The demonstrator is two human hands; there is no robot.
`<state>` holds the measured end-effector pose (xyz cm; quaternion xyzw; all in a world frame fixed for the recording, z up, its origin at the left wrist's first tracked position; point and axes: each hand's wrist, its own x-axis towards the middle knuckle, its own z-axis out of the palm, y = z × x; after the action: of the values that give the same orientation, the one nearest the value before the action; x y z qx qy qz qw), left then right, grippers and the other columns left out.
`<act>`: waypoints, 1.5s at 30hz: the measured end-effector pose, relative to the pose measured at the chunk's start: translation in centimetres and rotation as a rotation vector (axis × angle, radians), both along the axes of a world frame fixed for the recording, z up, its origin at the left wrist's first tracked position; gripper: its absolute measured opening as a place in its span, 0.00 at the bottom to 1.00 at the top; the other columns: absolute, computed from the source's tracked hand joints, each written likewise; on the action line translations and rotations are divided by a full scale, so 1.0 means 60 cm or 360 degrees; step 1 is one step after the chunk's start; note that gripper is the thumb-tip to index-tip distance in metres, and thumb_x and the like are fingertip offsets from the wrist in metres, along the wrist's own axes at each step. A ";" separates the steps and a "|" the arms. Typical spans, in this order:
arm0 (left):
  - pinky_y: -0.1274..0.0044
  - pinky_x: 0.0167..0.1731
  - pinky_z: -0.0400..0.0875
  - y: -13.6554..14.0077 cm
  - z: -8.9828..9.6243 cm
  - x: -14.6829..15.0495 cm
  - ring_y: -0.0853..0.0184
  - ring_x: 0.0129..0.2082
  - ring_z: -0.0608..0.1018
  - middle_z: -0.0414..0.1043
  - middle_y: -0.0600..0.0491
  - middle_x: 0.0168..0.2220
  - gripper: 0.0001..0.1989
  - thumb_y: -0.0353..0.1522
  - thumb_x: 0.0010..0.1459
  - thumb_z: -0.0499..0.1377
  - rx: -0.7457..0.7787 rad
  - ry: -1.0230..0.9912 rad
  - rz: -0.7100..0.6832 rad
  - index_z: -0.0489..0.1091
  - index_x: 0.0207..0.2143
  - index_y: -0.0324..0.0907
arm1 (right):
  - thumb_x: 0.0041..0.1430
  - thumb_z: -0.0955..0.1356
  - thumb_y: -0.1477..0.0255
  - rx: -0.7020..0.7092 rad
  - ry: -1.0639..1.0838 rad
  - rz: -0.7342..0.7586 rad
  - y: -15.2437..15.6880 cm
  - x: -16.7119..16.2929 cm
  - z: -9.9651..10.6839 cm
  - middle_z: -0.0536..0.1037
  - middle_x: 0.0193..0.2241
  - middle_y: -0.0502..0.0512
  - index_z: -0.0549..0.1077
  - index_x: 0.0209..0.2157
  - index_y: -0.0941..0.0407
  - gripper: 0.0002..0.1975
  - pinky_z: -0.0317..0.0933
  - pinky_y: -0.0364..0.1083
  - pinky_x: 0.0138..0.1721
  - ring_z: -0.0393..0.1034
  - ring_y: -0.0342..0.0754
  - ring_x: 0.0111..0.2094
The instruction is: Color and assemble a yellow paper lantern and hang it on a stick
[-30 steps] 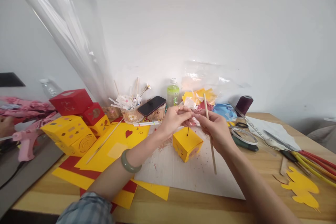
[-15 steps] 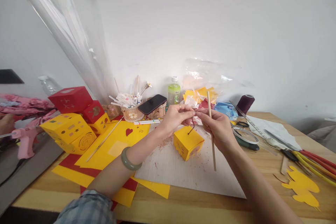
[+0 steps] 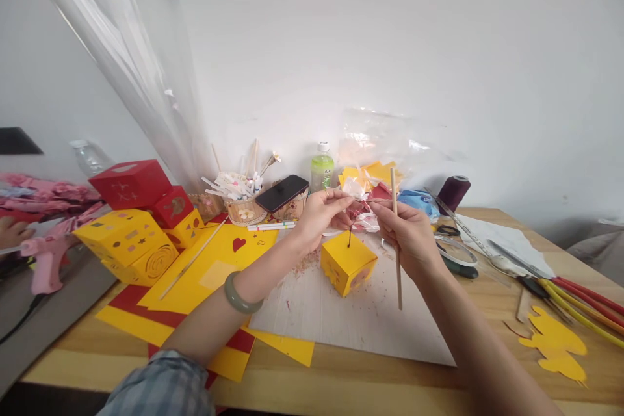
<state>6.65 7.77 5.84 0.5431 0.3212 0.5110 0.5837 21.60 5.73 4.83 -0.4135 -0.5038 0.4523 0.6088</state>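
A small yellow paper box (image 3: pixel 341 257) sits in front of me on a cardboard sheet (image 3: pixel 312 318). From its top a thin dark cord (image 3: pixel 349 238) rises to my hands. My left hand (image 3: pixel 319 218), a green bangle on its wrist, is closed with thumb and forefinger pinching the cord above the box. To the right, my right hand (image 3: pixel 409 231) is also closed, its fingertips pinching what looks like the cord's other stretch. A slim wooden stick (image 3: pixel 398 279) is held nearly upright in that same hand. The exact grip at the fingertips is too small to make out.
Red and yellow boxes (image 3: pixel 129 185) are stacked at left beside a pink glue gun (image 3: pixel 49 253); another person's hand (image 3: pixel 14 231) is behind it. A phone (image 3: pixel 283 194), green-labelled bottle (image 3: pixel 322 166), thread spool (image 3: pixel 454 194) and scissors (image 3: pixel 521 260) lie around the cardboard.
My hands have drawn slightly apart, the right one moving a little right. The cord above the box now stands straighter, and the stick has risen slightly.
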 end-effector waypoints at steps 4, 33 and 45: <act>0.82 0.24 0.66 0.000 -0.001 -0.001 0.76 0.21 0.71 0.70 0.54 0.26 0.05 0.30 0.53 0.59 -0.0028 -0.0016 0.0047 0.68 0.30 0.36 | 0.43 0.73 0.64 -0.0005 0.0034 0.0017 0.002 0.002 0.000 0.52 0.12 0.40 0.72 0.23 0.58 0.12 0.35 0.41 0.17 0.41 0.35 0.15; 0.75 0.39 0.69 0.010 -0.013 -0.002 0.66 0.35 0.78 0.77 0.49 0.32 0.16 0.22 0.45 0.56 -0.0006 0.0018 -0.0413 0.74 0.38 0.37 | 0.40 0.73 0.63 0.0015 -0.0085 -0.0010 0.005 -0.004 0.018 0.57 0.12 0.42 0.76 0.23 0.57 0.11 0.40 0.41 0.15 0.45 0.36 0.14; 0.76 0.35 0.70 0.020 -0.026 0.000 0.69 0.29 0.78 0.76 0.48 0.28 0.09 0.26 0.47 0.63 -0.0093 0.0073 -0.0362 0.74 0.34 0.35 | 0.45 0.71 0.62 0.0141 -0.0059 -0.0251 0.014 0.028 0.021 0.54 0.13 0.43 0.75 0.26 0.58 0.12 0.36 0.42 0.17 0.43 0.36 0.16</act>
<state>6.68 8.99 4.25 0.5704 0.2856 0.4193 0.6460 23.29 6.58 6.06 -0.4329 -0.5005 0.3726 0.6506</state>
